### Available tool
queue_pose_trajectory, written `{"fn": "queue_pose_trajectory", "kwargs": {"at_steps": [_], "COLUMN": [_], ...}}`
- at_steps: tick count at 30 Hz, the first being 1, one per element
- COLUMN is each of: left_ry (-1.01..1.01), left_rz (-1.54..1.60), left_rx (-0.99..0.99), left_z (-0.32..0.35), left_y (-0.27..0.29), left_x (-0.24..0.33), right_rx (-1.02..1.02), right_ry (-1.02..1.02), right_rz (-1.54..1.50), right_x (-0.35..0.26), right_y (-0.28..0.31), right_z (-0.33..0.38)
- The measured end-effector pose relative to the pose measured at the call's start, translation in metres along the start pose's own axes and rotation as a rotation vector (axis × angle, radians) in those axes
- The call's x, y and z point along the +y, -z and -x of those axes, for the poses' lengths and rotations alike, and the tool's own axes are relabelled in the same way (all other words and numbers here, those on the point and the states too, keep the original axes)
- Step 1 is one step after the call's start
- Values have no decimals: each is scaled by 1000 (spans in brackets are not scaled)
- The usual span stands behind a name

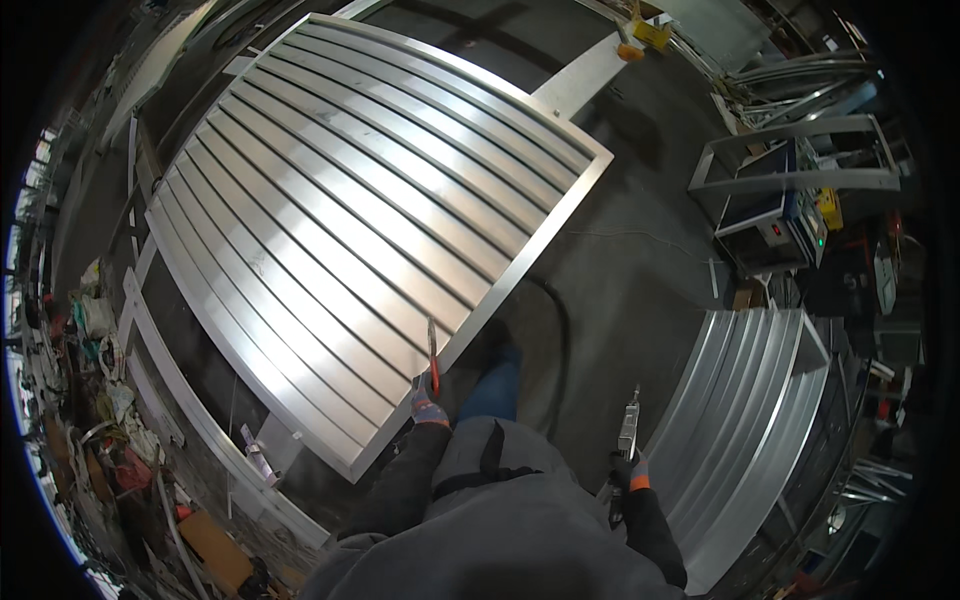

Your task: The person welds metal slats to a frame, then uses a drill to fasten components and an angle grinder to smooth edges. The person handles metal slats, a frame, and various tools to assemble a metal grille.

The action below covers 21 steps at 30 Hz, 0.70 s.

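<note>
A large slatted metal panel [330, 190] lies on supports ahead and to the left, its slats inside a bright frame. My left hand [428, 405], gloved, is closed at the panel's near edge around a red-handled hand tool [435, 372]. The tool's slim metal tip points away from me over the slats; its exact kind is unclear. Out to the right, my gloved right hand [627, 472] grips a silver-bodied pistol-grip power tool [629, 428]. Its thin tip points forward, apart from the panel. Fingers of both hands are partly hidden.
Long curved-looking metal slats [740, 370] are stacked at my right. Beyond them stands a boxy machine [765, 225] with a metal frame [790, 182] on it. A dark hose [565, 330] runs along the floor. Scraps and rags [125, 430] lie at far left.
</note>
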State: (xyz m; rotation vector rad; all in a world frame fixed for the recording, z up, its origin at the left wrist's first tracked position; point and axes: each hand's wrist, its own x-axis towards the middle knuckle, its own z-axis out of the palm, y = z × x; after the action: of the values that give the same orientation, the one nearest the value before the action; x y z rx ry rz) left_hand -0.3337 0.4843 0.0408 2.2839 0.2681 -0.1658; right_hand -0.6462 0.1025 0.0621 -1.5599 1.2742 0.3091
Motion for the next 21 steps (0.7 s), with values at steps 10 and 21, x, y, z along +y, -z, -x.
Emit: {"fn": "queue_pose_trajectory", "kwargs": {"at_steps": [10,21], "left_ry": [92,432], "left_rz": [-61,-16], "left_rx": [-118,216], "left_z": [-104,-125], "left_y": [-56,-151], "left_x": [117,197], "right_rx": [49,169], "right_ry": [405,784], "right_rz": [1081,1030], "right_x": [-300,-692], "right_y": [183,55], "right_z": [-214,-583]}}
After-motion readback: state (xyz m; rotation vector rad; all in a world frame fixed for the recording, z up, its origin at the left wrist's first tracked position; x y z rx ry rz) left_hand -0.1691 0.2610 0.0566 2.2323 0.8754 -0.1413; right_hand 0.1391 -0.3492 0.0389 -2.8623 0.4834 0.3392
